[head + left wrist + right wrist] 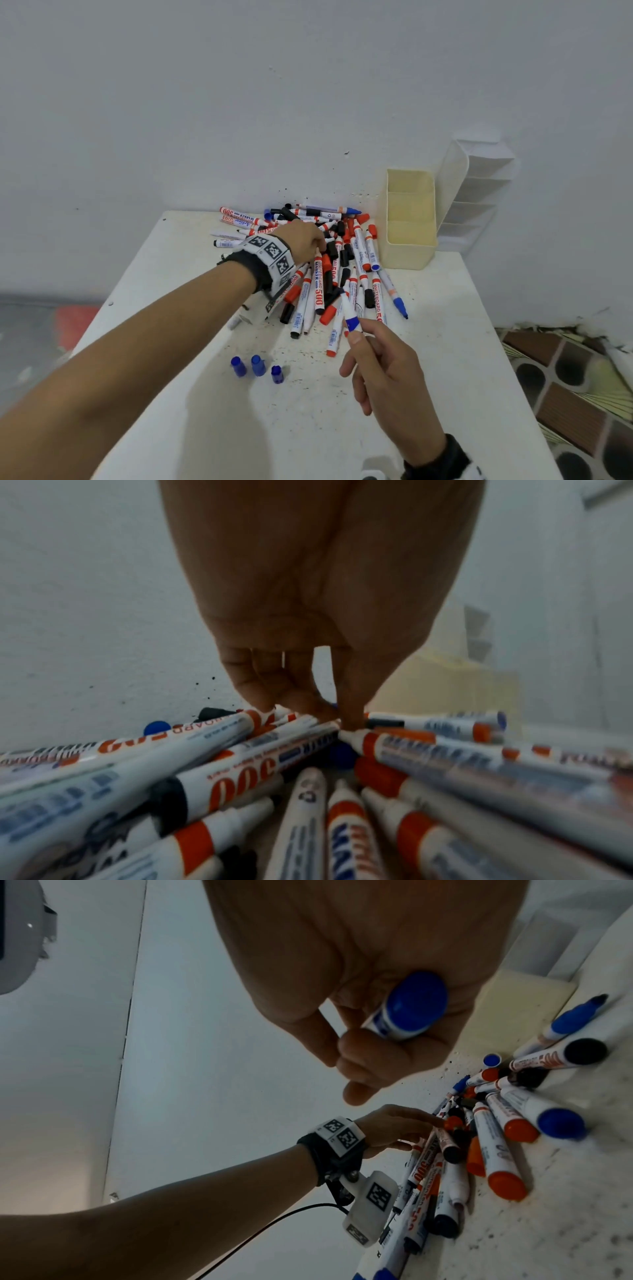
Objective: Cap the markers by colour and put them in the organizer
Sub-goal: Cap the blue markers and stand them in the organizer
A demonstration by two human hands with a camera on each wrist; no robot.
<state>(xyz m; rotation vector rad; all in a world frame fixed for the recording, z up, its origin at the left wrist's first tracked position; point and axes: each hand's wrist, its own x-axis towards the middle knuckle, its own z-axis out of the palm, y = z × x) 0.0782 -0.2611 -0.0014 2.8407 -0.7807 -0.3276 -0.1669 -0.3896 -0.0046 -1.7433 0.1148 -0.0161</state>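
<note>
White desk (445,394) holds a pen pile (329,267). Right hand (387,373) pinches 1 blue pen (350,313); left hand (303,241), fingers straight, digs. Best pick a blue cap (257,365).

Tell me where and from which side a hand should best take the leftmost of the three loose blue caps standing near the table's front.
Probably by its ribbed side wall, fingers coming straight down from above. The leftmost blue cap seems to stand on end with bare table around it, apart from the middle blue cap. The right hand already holds a blue marker; the left hand is in the marker pile.
</note>
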